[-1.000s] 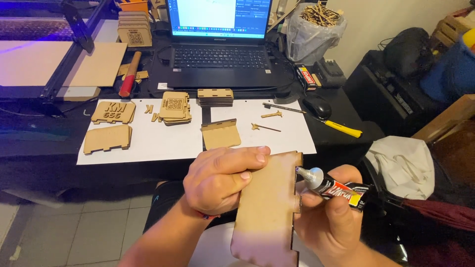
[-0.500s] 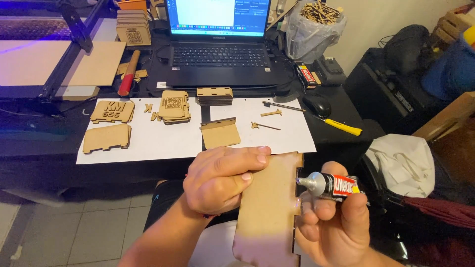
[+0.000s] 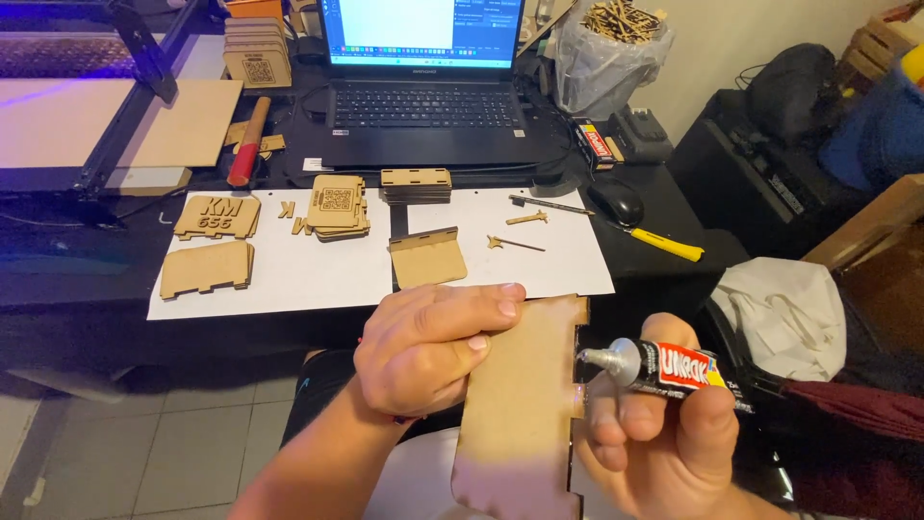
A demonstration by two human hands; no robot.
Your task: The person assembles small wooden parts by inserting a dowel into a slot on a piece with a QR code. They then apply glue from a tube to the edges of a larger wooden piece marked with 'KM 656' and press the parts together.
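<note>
Head view, lower middle of the frame: left hand (image 3: 433,351) clamped on a wooden panel (image 3: 525,404), fingers over its upper edge; right hand (image 3: 664,438) closed around a glue tube (image 3: 664,366), nozzle touching the panel's notched right edge. Risks: squeezing too hard, glue running onto fingers; panel slipping, smearing the bead.

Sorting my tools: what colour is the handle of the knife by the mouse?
Yellow handle, clearest in the head view.
</note>
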